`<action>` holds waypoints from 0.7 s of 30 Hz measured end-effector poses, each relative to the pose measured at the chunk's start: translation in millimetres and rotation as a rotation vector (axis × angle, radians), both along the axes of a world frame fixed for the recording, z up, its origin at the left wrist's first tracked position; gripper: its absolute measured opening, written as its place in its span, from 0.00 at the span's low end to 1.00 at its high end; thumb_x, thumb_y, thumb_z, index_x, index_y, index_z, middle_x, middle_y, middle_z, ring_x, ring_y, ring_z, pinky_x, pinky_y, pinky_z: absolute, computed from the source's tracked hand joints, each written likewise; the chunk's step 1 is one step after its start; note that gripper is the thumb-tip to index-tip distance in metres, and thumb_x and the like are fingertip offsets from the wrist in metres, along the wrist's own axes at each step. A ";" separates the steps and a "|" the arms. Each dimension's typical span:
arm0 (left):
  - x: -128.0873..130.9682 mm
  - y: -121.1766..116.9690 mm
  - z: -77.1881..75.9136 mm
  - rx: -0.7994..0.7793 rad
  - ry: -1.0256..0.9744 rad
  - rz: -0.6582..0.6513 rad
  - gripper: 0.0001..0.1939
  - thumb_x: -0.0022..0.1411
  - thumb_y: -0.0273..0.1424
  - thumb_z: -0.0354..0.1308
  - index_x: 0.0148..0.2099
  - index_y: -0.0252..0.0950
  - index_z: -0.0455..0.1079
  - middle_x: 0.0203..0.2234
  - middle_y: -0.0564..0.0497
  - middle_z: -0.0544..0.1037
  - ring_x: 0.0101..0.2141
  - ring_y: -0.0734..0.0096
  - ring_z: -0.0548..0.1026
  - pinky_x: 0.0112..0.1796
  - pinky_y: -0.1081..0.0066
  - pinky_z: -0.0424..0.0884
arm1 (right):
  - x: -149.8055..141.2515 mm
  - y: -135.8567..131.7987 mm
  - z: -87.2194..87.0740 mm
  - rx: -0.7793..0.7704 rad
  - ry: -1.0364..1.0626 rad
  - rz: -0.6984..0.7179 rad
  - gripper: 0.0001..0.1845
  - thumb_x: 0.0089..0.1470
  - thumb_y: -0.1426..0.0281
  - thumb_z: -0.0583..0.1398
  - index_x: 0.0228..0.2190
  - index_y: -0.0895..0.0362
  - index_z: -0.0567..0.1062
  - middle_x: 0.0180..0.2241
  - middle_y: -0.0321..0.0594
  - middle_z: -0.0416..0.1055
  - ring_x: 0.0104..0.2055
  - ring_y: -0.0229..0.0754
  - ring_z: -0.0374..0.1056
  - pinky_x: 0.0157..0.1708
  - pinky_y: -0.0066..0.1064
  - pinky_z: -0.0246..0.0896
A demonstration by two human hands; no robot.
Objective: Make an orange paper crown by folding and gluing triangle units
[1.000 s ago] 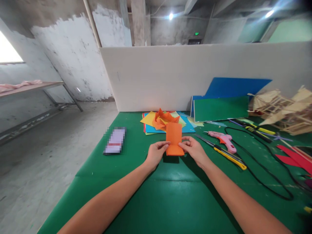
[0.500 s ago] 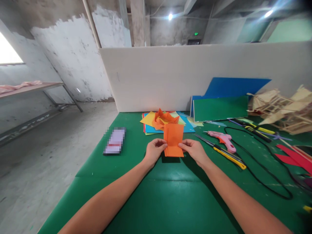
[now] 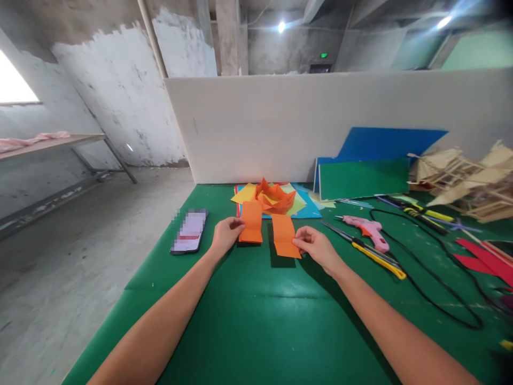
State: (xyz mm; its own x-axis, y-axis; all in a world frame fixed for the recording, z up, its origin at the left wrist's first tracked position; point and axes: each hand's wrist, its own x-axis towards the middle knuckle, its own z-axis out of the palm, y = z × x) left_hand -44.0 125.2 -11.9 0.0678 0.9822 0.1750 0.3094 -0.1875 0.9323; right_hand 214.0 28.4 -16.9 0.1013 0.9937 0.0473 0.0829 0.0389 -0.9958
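Observation:
My left hand (image 3: pixel 227 235) pinches the left edge of some creased orange paper (image 3: pixel 251 222), which seems to be more than one sheet. Between the thumb and fingers of my right hand (image 3: pixel 315 246) is a single orange paper sheet (image 3: pixel 285 236) with a fold across it, tilted just above the table. A gap separates the two papers. Behind them, an orange folded-paper ring with points (image 3: pixel 276 200) rests on a pile of coloured paper (image 3: pixel 306 209).
A phone (image 3: pixel 189 231) lies left of my hands. To the right are scissors (image 3: pixel 340 232), a yellow cutter (image 3: pixel 382 260) and a pink glue gun (image 3: pixel 366 229) with a black cord. Green board (image 3: pixel 363 179) and wooden models (image 3: pixel 468 182) stand farther back on the green table (image 3: pixel 256 331).
The orange papers, held together before, are now parted. My left hand has moved left with its share, while my right hand keeps one sheet in nearly the same place.

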 end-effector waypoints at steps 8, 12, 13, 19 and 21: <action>26.8 -15.4 -1.7 0.063 -0.001 -0.112 0.08 0.50 0.30 0.61 0.34 0.35 0.75 0.32 0.48 0.80 0.34 0.66 0.77 0.39 0.68 0.72 | 8.3 -2.1 12.6 0.191 0.047 -0.149 0.15 0.42 0.59 0.67 0.30 0.56 0.76 0.29 0.38 0.73 0.29 0.38 0.66 0.28 0.28 0.63; 64.5 -30.0 -5.1 0.065 0.014 -0.235 0.05 0.51 0.27 0.60 0.33 0.35 0.76 0.28 0.50 0.80 0.29 0.69 0.77 0.34 0.70 0.73 | 17.3 -1.1 18.8 0.415 0.156 -0.297 0.12 0.44 0.62 0.67 0.32 0.54 0.76 0.30 0.36 0.72 0.30 0.36 0.65 0.30 0.28 0.62; 75.5 -32.1 -6.6 0.068 0.020 -0.262 0.05 0.51 0.26 0.60 0.32 0.35 0.76 0.28 0.50 0.80 0.28 0.69 0.76 0.34 0.70 0.73 | 18.4 -0.9 19.3 0.432 0.172 -0.309 0.11 0.44 0.63 0.67 0.32 0.54 0.77 0.30 0.36 0.72 0.30 0.36 0.65 0.31 0.27 0.62; 127.8 -30.9 -8.8 0.120 -0.019 -0.394 0.06 0.50 0.24 0.60 0.33 0.36 0.76 0.30 0.51 0.80 0.33 0.66 0.77 0.37 0.70 0.73 | 15.5 -3.2 21.4 0.367 0.111 -0.300 0.12 0.45 0.62 0.66 0.32 0.55 0.77 0.31 0.38 0.74 0.29 0.37 0.65 0.30 0.29 0.63; 130.8 -28.8 -7.9 0.138 -0.052 -0.406 0.08 0.50 0.22 0.59 0.33 0.36 0.76 0.32 0.51 0.80 0.35 0.64 0.77 0.39 0.69 0.73 | 13.0 -4.4 21.9 0.321 0.052 -0.289 0.13 0.45 0.61 0.66 0.31 0.56 0.78 0.30 0.38 0.74 0.27 0.37 0.65 0.29 0.29 0.64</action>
